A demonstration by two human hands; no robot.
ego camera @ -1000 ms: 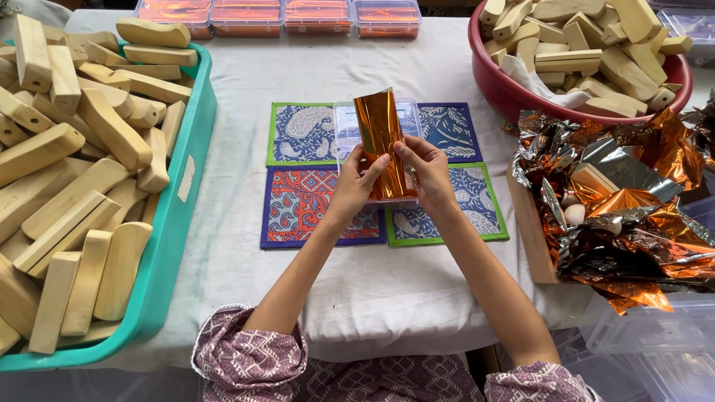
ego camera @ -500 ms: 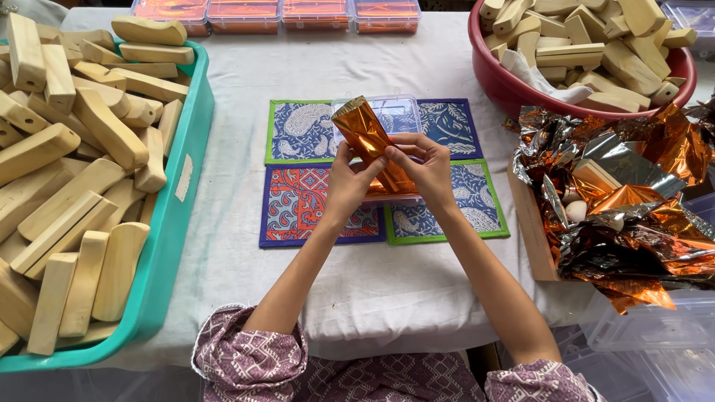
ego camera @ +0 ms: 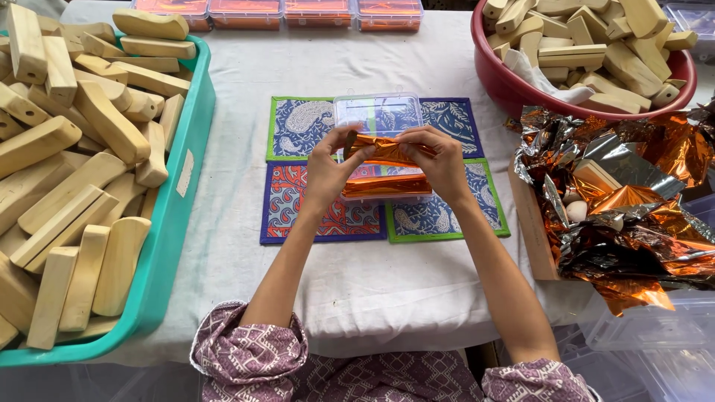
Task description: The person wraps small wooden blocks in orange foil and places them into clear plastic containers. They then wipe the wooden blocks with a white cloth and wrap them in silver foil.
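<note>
Orange foil-wrapped packet (ego camera: 387, 151) lay horizontal over clear plastic box (ego camera: 380, 112); four orange-filled clear boxes (ego camera: 298, 11) lined counter's far edge.

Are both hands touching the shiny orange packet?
Touching. The head view shows the left hand and the right hand pinching opposite ends of the shiny orange packet, fingers wrapped on the foil, above the clear plastic box.

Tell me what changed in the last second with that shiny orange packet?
The orange foil-wrapped piece, earlier upright, now lies level over the clear box. The left hand and right hand kept their grip on its ends. The teal tray, red bowl and patterned mats stayed put.
</note>
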